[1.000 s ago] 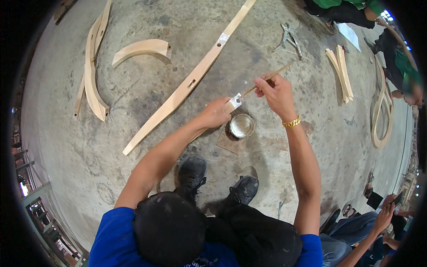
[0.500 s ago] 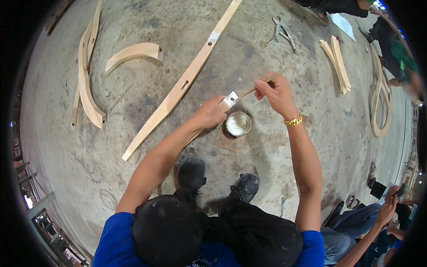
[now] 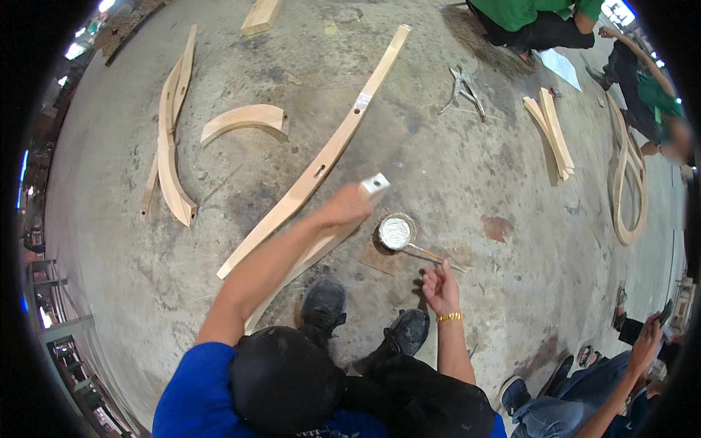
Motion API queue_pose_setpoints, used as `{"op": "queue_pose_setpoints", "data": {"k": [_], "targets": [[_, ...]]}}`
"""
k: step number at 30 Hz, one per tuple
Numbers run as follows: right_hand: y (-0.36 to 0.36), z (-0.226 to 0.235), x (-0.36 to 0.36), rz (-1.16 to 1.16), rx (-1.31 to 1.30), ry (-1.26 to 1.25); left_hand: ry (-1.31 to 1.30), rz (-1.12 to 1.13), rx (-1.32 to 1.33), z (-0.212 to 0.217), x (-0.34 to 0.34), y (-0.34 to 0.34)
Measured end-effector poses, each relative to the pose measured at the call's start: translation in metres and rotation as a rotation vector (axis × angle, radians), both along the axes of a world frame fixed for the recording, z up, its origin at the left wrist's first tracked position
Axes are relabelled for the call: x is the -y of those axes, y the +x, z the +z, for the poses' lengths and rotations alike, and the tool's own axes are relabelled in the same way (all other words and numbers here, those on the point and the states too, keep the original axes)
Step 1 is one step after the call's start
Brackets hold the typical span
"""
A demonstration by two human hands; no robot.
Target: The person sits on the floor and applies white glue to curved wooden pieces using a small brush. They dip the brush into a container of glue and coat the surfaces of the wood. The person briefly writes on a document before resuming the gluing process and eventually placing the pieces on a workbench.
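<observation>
A small pale wooden block with a dark hole in its face sits just above the centre of the frame, pinched in the grip of the left hand, whose fingers are pressed together around its lower end. The left arm reaches up from the lower left, bare below a blue sleeve.

Just to the right and slightly lower, a round tin of white glue stands on a brown scrap of card on the concrete floor. A thin stick leans from the tin toward the lower right. The right hand, wearing a gold bracelet, hovers beside the stick's far end; its fingers are curled, and whether they touch the stick cannot be told.

A long, gently curved wooden strip runs from centre-left to the upper middle, passing behind the left hand. A short curved piece and longer bent strips lie at upper left. Metal tongs lie at upper right.
</observation>
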State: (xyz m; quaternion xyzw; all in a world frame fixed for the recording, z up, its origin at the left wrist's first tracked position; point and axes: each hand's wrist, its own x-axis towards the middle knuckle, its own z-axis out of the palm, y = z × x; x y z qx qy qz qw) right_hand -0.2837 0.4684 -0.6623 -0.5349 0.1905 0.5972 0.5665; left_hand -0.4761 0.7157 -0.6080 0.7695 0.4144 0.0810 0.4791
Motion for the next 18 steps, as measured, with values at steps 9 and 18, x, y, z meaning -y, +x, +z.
{"op": "queue_pose_setpoints", "data": {"k": [9, 18], "targets": [[-0.097, 0.065, -0.074, 1.027, 0.382, 0.867, 0.246, -0.369, 0.087, 0.305, -0.039, 0.016], [-0.179, 0.078, -0.125, 1.084, 0.732, 0.881, 0.822, -0.814, 0.04, 0.425, 0.004, 0.008]]}}
